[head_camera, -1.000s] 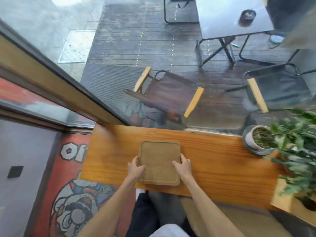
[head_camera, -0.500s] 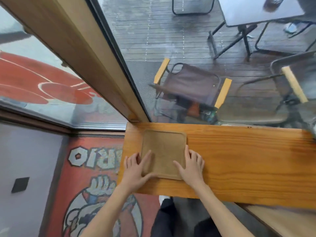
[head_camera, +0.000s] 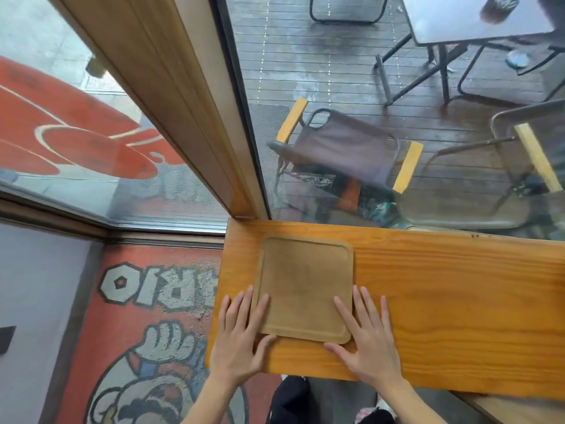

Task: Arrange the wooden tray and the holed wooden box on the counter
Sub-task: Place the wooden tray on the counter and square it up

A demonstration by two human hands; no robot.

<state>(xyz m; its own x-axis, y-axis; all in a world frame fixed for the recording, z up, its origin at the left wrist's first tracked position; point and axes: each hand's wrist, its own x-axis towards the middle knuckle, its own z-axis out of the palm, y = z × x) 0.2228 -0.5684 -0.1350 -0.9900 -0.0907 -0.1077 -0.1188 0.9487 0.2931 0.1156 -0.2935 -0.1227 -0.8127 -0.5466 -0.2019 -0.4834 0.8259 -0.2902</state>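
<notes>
Your left hand (head_camera: 237, 341) and right hand (head_camera: 367, 341) lie flat, fingers released, flanking the wooden tray (head_camera: 305, 286) at the worktop's (head_camera: 458, 301) left end.

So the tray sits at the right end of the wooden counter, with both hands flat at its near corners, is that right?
Not quite. The head view shows the tray at the counter's left end. The left hand and right hand do lie flat at its near corners.

You face a glass window (head_camera: 382, 71) with a thick wooden frame (head_camera: 171, 96) slanting across it; outside lies wet dark decking (head_camera: 321, 65) with folding chairs (head_camera: 345, 151) and a grey table (head_camera: 477, 16); below you, a red cartoon floor mat (head_camera: 146, 316) beside a grey wall (head_camera: 36, 286).
</notes>
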